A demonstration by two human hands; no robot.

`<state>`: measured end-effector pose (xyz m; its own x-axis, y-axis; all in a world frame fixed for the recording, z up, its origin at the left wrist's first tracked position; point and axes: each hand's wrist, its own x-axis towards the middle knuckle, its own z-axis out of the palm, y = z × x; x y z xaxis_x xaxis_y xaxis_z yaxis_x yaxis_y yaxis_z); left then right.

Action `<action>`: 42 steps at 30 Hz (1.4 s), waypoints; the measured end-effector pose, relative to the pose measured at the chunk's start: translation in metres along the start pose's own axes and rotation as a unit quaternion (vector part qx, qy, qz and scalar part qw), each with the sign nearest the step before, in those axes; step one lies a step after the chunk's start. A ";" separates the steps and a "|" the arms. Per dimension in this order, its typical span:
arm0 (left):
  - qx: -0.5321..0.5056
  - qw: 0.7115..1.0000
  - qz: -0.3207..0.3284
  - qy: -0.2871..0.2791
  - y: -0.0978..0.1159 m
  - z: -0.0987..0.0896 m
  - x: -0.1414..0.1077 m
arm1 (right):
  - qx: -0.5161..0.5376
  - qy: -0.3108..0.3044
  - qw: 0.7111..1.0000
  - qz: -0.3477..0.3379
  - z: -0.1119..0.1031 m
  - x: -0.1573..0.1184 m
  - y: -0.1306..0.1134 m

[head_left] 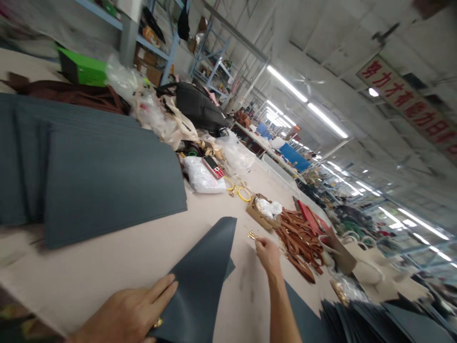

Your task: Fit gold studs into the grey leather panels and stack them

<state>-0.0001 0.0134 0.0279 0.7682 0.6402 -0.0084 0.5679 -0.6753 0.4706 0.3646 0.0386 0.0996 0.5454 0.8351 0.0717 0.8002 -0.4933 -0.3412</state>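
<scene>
Over the table (100, 262), left grip (134, 305) pinches dark sheet (202, 276), long axis forward-right; right grip (269, 255) unclear.

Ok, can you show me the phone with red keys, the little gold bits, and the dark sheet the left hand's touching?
Phone (213, 167): head view, middle of its front.
Gold bits (252, 235): head view, middle of the small pile.
Dark sheet (202, 276): head view, its smooth upper surface.

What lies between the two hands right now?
In the head view, the dark sheet touched by the left hand, then smudged tabletop before the right hand.
</scene>
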 end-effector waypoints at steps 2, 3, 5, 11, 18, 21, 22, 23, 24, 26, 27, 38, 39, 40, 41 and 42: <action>-0.006 1.000 0.009 -0.020 0.009 -0.017 0.000 | 0.080 -0.015 0.996 -0.028 -0.005 -0.023 -0.019; -0.009 1.000 0.010 -0.026 0.011 -0.023 0.000 | 0.137 -0.032 0.989 -0.046 -0.004 -0.037 -0.032; -0.009 0.999 0.014 -0.027 0.013 -0.030 0.000 | 0.249 -0.097 0.960 -0.079 0.002 -0.068 -0.062; 0.004 0.999 0.038 0.003 0.013 -0.032 -0.003 | 0.212 -0.262 0.927 -0.167 0.040 -0.127 -0.133; 0.013 0.998 0.060 0.003 0.015 -0.040 -0.002 | 0.130 -0.290 0.924 -0.213 0.040 -0.121 -0.151; 0.016 0.998 0.062 0.005 0.013 -0.038 -0.001 | 0.122 -0.311 0.922 -0.197 0.039 -0.118 -0.153; 0.016 0.998 0.063 0.008 0.013 -0.036 -0.001 | 0.121 -0.318 0.921 -0.191 0.040 -0.117 -0.153; 0.014 0.998 0.064 0.011 0.013 -0.035 -0.001 | 0.121 -0.325 0.919 -0.186 0.041 -0.116 -0.154; 0.014 0.998 0.065 0.013 0.013 -0.034 -0.002 | 0.121 -0.333 0.917 -0.184 0.041 -0.114 -0.154; 0.020 0.997 0.067 0.017 0.013 -0.033 -0.002 | 0.124 -0.355 0.909 -0.179 0.042 -0.110 -0.156; 0.025 0.997 0.068 0.018 0.013 -0.033 -0.002 | 0.126 -0.366 0.906 -0.172 0.043 -0.109 -0.157; 0.019 0.996 0.081 0.015 0.011 -0.029 -0.001 | 0.042 -0.384 0.920 -0.071 0.050 -0.098 -0.165; 0.012 0.997 0.076 0.011 0.010 -0.029 -0.001 | 0.030 -0.393 0.917 -0.064 0.050 -0.096 -0.167; 0.006 0.997 0.071 0.008 0.010 -0.028 -0.001 | 0.019 -0.402 0.914 -0.061 0.050 -0.093 -0.168; 0.002 0.998 0.063 0.005 0.010 -0.028 0.000 | 0.011 -0.408 0.911 -0.060 0.050 -0.091 -0.170; -0.001 0.998 0.055 0.001 0.010 -0.028 0.000 | 0.005 -0.412 0.909 -0.058 0.049 -0.089 -0.172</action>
<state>-0.0028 0.0166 0.0578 0.8252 0.5630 0.0458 0.4791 -0.7407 0.4709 0.1660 0.0606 0.1060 0.0816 0.7821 -0.6178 0.8359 -0.3913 -0.3850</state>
